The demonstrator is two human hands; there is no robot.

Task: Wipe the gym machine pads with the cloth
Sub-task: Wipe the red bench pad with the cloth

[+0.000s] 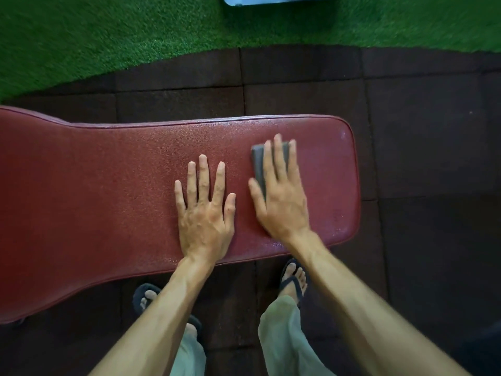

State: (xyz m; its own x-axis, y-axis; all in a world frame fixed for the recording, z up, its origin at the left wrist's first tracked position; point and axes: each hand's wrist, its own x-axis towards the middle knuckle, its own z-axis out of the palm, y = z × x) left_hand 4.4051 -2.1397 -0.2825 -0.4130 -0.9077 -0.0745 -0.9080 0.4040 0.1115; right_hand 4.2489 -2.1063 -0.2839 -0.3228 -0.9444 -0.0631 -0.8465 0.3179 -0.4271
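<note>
Right hand (282, 196), fingers spread flat, presses a folded grey cloth (259, 161) onto the pebbled maroon pad (108, 199) right of centre; left hand (204, 210) rests splayed beside it.

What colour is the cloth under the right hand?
Grey. The cloth lies flat under the right hand on the dark red pad; the head view shows it.

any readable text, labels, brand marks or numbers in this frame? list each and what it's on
None readable.
Red bench pad: plain textured vinyl, no print or logo showing.
Grey cloth under the right hand: no tag or mark visible.
Left hand lies flat on the pad, covering nothing legible.
Blue object at the top edge: cropped, no lettering visible.
Sandals, floor tiles, green turf: no markings.
</note>
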